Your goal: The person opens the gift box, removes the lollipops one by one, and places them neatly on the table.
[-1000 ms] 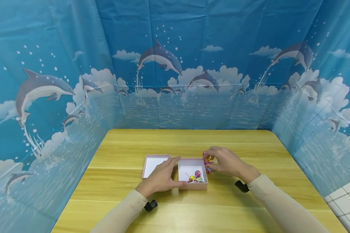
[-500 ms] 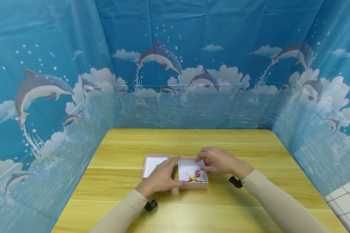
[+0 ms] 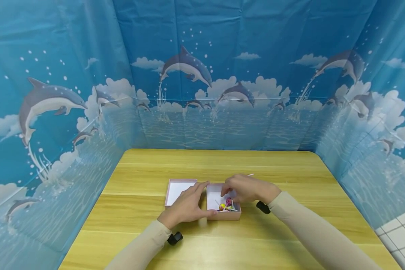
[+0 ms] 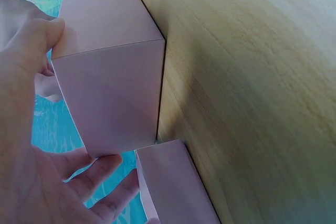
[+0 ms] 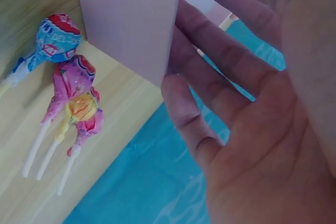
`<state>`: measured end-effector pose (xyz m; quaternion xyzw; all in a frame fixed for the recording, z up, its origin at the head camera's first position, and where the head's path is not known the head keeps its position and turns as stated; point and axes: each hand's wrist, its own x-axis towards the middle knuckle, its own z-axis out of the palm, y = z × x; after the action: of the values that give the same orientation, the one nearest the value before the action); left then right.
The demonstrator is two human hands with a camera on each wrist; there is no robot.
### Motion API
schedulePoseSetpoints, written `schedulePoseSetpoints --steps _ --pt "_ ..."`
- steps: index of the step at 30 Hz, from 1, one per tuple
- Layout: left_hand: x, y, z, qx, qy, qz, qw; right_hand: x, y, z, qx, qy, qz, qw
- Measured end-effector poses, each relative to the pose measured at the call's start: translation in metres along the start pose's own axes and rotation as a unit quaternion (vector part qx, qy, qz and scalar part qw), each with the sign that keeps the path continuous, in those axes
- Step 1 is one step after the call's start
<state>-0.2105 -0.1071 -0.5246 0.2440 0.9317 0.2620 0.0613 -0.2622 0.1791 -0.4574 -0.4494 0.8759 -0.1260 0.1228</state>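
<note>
A pink box with a white inside stands on the wooden table. My left hand grips it from the left, thumb at the near wall and fingers at the far left corner. Inside lie several wrapped lollipops: a pink one, a yellow one and others overlapping them. My right hand reaches over the right wall into the box, above the lollipops. Its index finger and thumb stand apart, with box floor showing between them. In the right wrist view, the wall hides part of the fingers.
The shallow box lid lies inside up, left of the box. Right of the box, partly hidden by my right hand in the head view, lie a blue lollipop, pink ones and a yellow one. A dolphin-print curtain surrounds the table.
My right hand has moved left from the lollipops beside the box, over the right wall and into the box. My left hand and the box have stayed put.
</note>
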Motion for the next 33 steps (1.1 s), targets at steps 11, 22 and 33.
schedulePoseSetpoints --steps 11,22,33 --pt "-0.001 0.005 -0.001 0.004 0.000 0.002 1.0000 0.009 -0.005 0.003 -0.008 -0.047 0.035 0.9982" --pt "-0.001 0.007 0.001 0.009 0.004 0.000 1.0000 0.008 -0.003 0.011 -0.016 -0.019 0.028 0.9993" --pt "-0.004 0.009 0.004 0.005 0.003 -0.006 1.0000 0.005 -0.004 0.008 -0.004 -0.005 -0.003 1.0000"
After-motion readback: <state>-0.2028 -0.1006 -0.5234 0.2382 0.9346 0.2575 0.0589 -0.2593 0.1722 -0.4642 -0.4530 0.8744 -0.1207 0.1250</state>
